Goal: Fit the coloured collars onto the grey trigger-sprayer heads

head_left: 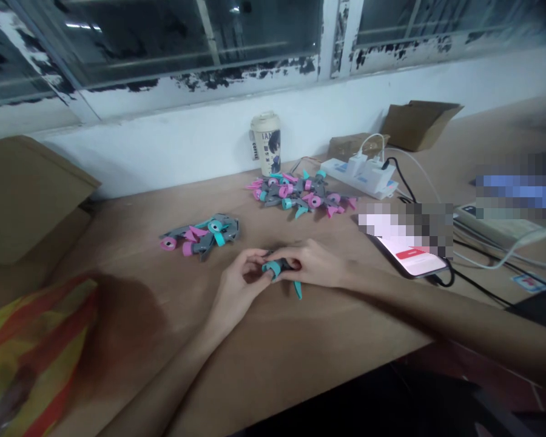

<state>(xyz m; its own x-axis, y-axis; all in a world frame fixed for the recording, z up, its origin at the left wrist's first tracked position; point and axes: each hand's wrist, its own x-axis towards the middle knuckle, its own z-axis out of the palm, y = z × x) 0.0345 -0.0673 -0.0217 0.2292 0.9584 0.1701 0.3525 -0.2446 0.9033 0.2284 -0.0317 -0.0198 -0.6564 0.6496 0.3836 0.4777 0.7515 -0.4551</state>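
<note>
My left hand (240,280) and my right hand (313,264) meet over the wooden table (300,340). Both pinch one small grey and teal plastic part (278,267). A teal piece (297,289) sticks out below the right hand's fingers. A small pile of grey, teal and pink parts (203,234) lies just beyond my left hand. A larger pile of the same parts (300,192) lies further back, near the wall.
A coffee cup (266,143) stands at the wall. A white power strip (364,175) with chargers and cables sits at right, beside a phone (412,254). Cardboard boxes (22,194) stand at left, another cardboard box (417,124) at back right. A striped bag (31,346) lies near left.
</note>
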